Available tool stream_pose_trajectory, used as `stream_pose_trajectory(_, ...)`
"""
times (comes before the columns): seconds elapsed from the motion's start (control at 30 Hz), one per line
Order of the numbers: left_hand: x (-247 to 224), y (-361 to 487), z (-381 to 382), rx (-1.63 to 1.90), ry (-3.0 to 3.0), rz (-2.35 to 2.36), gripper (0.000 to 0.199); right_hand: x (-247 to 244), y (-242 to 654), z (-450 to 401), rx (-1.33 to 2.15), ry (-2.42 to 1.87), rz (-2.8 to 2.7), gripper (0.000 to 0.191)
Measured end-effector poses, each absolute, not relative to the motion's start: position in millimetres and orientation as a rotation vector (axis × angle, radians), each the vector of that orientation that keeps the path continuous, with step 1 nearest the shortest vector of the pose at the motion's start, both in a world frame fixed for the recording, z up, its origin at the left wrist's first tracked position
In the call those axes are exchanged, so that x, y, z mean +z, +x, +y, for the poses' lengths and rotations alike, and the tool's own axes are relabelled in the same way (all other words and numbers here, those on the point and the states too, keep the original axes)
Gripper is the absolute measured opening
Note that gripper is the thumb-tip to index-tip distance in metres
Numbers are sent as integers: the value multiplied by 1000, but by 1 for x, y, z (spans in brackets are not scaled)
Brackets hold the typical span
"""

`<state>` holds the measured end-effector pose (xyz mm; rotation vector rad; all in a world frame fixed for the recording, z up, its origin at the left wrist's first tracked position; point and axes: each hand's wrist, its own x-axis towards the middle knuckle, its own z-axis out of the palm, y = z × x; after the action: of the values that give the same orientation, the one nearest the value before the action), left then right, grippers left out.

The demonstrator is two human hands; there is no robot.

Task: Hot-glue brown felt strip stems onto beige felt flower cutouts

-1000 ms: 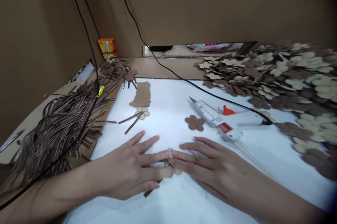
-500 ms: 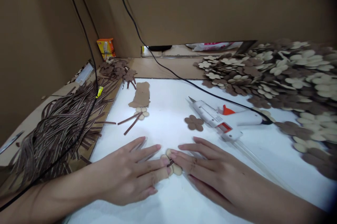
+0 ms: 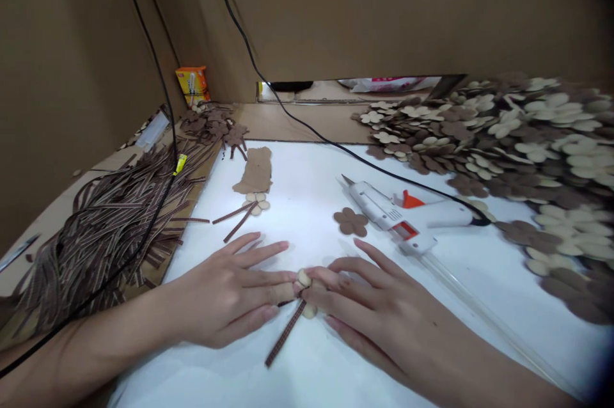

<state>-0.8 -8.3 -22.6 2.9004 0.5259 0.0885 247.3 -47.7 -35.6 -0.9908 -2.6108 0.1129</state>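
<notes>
A cream fabric flower (image 3: pixel 304 279) lies at the front of the white board, mostly covered by fingers. From it a brown stitched ribbon (image 3: pixel 285 334) slants toward me. My left hand (image 3: pixel 235 296) grips the flower's left side with its fingertips, the other fingers spread. Over the right side, my right hand (image 3: pixel 369 296) pinches the flower and the ribbon's upper end. Beyond the hands lies a brown fabric flower (image 3: pixel 350 222), beside a white glue gun (image 3: pixel 396 213) with an orange trigger. Another cream flower (image 3: pixel 259 204) with two ribbon tails lies farther left.
Many brown ribbons (image 3: pixel 110 222) heap at the left. Brown and cream flowers (image 3: pixel 503 139) pile up at the right. A black cord (image 3: pixel 307 130) crosses the board to the glue gun. A torn cardboard piece (image 3: pixel 256 170) and an orange-yellow box (image 3: pixel 192 85) stand farther back.
A ribbon tail now sticks out of the flower toward me; before, only a short bit showed between my fingers. My left hand has shifted slightly left and my right fingers have bent inward.
</notes>
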Motion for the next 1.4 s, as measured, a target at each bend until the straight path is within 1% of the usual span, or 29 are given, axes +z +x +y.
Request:
stream_pose_trajectory(0.2,-21,0,-4,101,2789,549,40,-33,243,-52,196,-1068,-2538,29)
stream_pose_trajectory(0.43,-23,1,-5,160,2786,567,43,-32,239,-52,363,-1119,-2509,35)
stream_pose_trajectory(0.6,-25,1,-8,154,2833,619,38,-36,239,-51,461,-1117,-2491,33)
stream_pose_trajectory(0.77,-26,1,-11,146,2885,615,38,-37,241,-53,525,-1140,-2499,25)
stream_pose_trajectory(1.0,-29,1,-10,197,2913,611,38,-31,251,-49,626,-1175,-2571,29)
stream_pose_trajectory(1.13,-30,0,-12,291,2992,574,38,-38,255,-47,417,-1056,-2576,29)
stream_pose_trajectory(1.2,-29,1,-16,435,3006,596,33,-42,257,-46,267,-956,-2593,29)
stream_pose_trajectory(1.27,-27,3,-22,557,2973,688,23,-45,258,-46,131,-878,-2614,30)
stream_pose_trajectory(1.33,-25,7,-30,533,2903,811,17,-45,260,-45,14,-800,-2646,32)
stream_pose_trajectory(1.4,-23,11,-36,405,2806,886,14,-45,262,-45,-62,-757,-2675,34)
